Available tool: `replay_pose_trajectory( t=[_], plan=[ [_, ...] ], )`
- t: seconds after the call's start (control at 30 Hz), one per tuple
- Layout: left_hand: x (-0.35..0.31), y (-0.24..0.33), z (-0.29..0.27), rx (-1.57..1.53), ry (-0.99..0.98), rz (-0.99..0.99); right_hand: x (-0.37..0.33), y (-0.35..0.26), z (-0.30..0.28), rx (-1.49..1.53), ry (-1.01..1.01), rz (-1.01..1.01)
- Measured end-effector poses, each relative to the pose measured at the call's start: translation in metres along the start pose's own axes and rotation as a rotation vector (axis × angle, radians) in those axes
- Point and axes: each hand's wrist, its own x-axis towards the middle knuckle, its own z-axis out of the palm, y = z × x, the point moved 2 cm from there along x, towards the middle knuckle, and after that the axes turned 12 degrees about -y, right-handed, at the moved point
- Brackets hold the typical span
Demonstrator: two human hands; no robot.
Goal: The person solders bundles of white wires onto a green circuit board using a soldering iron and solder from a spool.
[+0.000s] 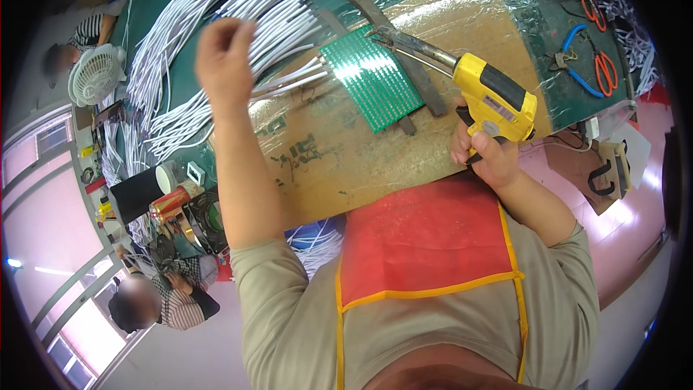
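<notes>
My right hand [488, 153] grips a yellow and black soldering gun [498, 101], its fingers wrapped round the handle. The gun's metal tip points left, over the far edge of a green circuit board [372, 76] with rows of bright solder pads. Over the white cables on the left, my left hand [225, 63] is raised, its fingers curled and slightly blurred; whatever they may pinch does not show. Several white cables [292, 78] end at the board's left edge. Two dark flat metal bars [424, 87] lie on the board's far and near sides.
A brown sheet [317, 188] covers the green table. Bundled white cables [184, 36] fill the far left. Blue-handled pliers [577, 76] and red-handled scissors [605, 74] lie at right. A white fan [96, 76] and two other people, one holding something [173, 292], are at left.
</notes>
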Motion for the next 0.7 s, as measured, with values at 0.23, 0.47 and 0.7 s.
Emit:
replay_pose_trajectory(
  t=[0.23,0.47,0.7],
  plan=[
    [-0.074,0.097,0.011,0.603,-0.188,0.370,-0.003,0.001,-0.002,-0.071,-0.023,-0.007],
    [-0.094,0.054,0.053,0.746,-0.302,0.268,-0.011,0.014,0.002,-0.230,-0.164,0.138],
    [-0.092,0.053,0.056,0.767,-0.272,0.263,-0.014,0.015,0.002,-0.217,-0.120,0.124]
  ],
)
